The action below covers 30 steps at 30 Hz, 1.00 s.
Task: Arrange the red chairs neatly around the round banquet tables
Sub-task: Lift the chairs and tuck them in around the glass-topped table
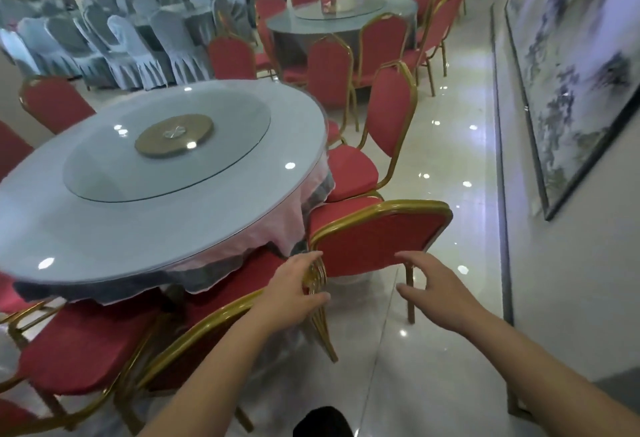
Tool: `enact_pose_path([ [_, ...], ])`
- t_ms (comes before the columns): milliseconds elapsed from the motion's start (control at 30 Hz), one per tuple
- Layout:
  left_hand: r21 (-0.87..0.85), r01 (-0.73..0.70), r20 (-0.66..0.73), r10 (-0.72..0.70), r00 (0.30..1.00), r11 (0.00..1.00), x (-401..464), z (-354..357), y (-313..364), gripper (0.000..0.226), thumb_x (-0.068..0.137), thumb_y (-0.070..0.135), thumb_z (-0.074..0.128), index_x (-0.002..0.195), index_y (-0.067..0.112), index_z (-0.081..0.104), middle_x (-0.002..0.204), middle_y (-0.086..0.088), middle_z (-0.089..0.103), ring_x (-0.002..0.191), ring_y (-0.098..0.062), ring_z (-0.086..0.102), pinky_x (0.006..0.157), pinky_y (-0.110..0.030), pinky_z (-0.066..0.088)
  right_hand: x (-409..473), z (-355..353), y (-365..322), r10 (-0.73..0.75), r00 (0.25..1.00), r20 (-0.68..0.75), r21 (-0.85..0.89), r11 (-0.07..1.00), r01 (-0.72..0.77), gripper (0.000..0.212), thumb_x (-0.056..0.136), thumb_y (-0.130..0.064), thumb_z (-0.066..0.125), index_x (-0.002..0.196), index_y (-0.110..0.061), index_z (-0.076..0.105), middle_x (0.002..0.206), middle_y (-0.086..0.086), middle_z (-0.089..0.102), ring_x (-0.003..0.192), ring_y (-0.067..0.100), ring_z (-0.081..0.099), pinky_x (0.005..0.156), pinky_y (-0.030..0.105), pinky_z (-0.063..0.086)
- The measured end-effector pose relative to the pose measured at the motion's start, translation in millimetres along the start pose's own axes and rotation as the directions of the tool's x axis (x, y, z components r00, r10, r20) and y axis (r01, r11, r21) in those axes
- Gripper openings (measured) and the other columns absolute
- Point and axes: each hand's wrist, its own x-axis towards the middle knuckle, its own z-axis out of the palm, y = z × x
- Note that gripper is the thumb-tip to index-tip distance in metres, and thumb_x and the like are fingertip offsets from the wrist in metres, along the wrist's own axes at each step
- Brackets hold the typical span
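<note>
- Both forearms reach forward from the bottom edge toward one red chair (377,239), which stands at the right edge of the near round table (294,173), its back toward the camera and its seat tucked under the tablecloth (263,232).
- Left hand (294,289): fingers and thumb curled around the gold frame post on the left side of that chair back, gripping it.
- Right hand (433,289): fingers spread, open, just beside the right frame post; whether it touches cannot be told.
- Near table: one glass turntable (104,166) on top with one round gold hub (173,135) at its centre.
- Red chairs at the near table: about eight show, some cut by the picture's edge; one second chair (384,125) stands beyond the held one, also facing the table.
- Far table (277,26): one turntable, one small red item (328,2) standing on it, blurred; red chairs ring it, at least nine.
- Rear left: many chairs in pale blue covers (138,45), too crowded to count.
- Right wall: one large framed painting (571,66).
</note>
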Motion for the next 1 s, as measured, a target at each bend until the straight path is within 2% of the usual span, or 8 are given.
enact_pose_path([
  [167,0.001,0.062,0.045,-0.062,0.997,0.998,73.3,10.3,7.3,0.102,0.060,0.049,0.075,0.150,0.039,0.028,0.141,0.003,0.044,0.127,-0.021,0.047,0.105,-0.046,0.045,46.0,-23.8,28.2,0.019,0.994,-0.110,-0.019,1.000,-0.021,0.063,0.084,-0.028,0.071,0.142,-0.028,0.046,0.145,-0.006,0.045,0.131,0.016,0.043,0.108,0.031,0.037],
  [300,0.136,0.195,0.064,-0.205,0.977,0.971,146.4,20.6,11.5,0.117,0.061,0.043,0.085,0.155,0.033,0.016,0.150,-0.001,0.036,0.137,-0.028,0.036,0.108,-0.054,0.039,107.3,-40.0,46.8,0.041,0.994,-0.098,-0.260,0.963,-0.065,0.083,0.079,-0.041,0.070,0.151,-0.035,0.028,0.155,0.000,0.030,0.141,0.024,0.029,0.114,0.046,0.031],
  [367,0.195,0.253,0.100,-0.276,0.956,0.948,182.6,28.7,13.0,0.114,0.065,0.041,0.085,0.155,0.031,0.016,0.149,-0.002,0.037,0.137,-0.029,0.035,0.107,-0.054,0.039,145.0,-46.6,55.2,0.079,0.997,-0.013,-0.395,0.915,-0.078,0.088,0.080,-0.045,0.067,0.153,-0.038,0.018,0.160,0.000,0.020,0.148,0.027,0.015,0.117,0.049,0.021],
  [433,0.182,0.289,0.134,-0.315,0.940,0.940,211.4,36.5,15.1,0.093,0.071,0.031,0.080,0.150,0.035,0.030,0.141,0.000,0.046,0.131,-0.027,0.046,0.103,-0.051,0.045,183.5,-51.6,64.6,0.109,0.992,0.061,-0.500,0.864,-0.064,0.087,0.082,-0.044,0.065,0.154,-0.039,0.015,0.160,-0.002,0.020,0.149,0.027,0.011,0.117,0.050,0.014],
  [533,0.212,0.327,0.098,-0.353,0.931,0.921,233.1,46.6,20.1,0.050,0.083,0.012,0.053,0.121,0.044,0.060,0.116,0.010,0.060,0.117,-0.021,0.057,0.102,-0.051,0.043,232.2,-55.6,80.0,0.170,0.971,0.166,-0.517,0.854,-0.061,0.079,0.083,-0.036,0.064,0.152,-0.038,0.025,0.151,-0.006,0.037,0.145,0.025,0.022,0.114,0.050,0.017],
  [633,0.172,0.338,0.030,-0.348,0.937,0.925,245.7,47.2,19.0,0.049,0.086,0.008,0.045,0.111,0.045,0.066,0.110,0.017,0.061,0.115,-0.016,0.054,0.107,-0.062,0.030,263.8,-48.3,95.2,0.208,0.948,0.243,-0.456,0.887,-0.078,0.034,0.082,-0.039,0.065,0.116,-0.039,0.063,0.117,-0.013,0.062,0.123,0.019,0.050,0.099,0.042,0.031],
  [700,0.165,0.347,0.019,-0.355,0.935,0.923,262.2,44.0,13.6,0.050,0.086,0.007,0.048,0.111,0.046,0.067,0.114,0.018,0.061,0.118,-0.016,0.052,0.107,-0.065,0.028,280.2,-42.4,104.4,0.186,0.953,0.238,-0.469,0.882,-0.055,0.013,0.084,-0.040,0.061,0.095,-0.038,0.067,0.095,-0.014,0.062,0.107,0.016,0.055,0.089,0.038,0.032],
  [1000,0.137,0.351,0.050,-0.360,0.932,0.926,326.3,39.1,21.4,0.052,0.089,0.010,0.049,0.120,0.051,0.061,0.120,0.016,0.059,0.120,-0.016,0.050,0.106,-0.062,0.030,349.8,-66.8,122.9,0.145,0.942,0.304,-0.483,0.875,0.021,0.032,0.086,-0.033,0.067,0.112,-0.051,0.065,0.123,-0.021,0.054,0.123,0.016,0.042,0.098,0.038,0.030],
])
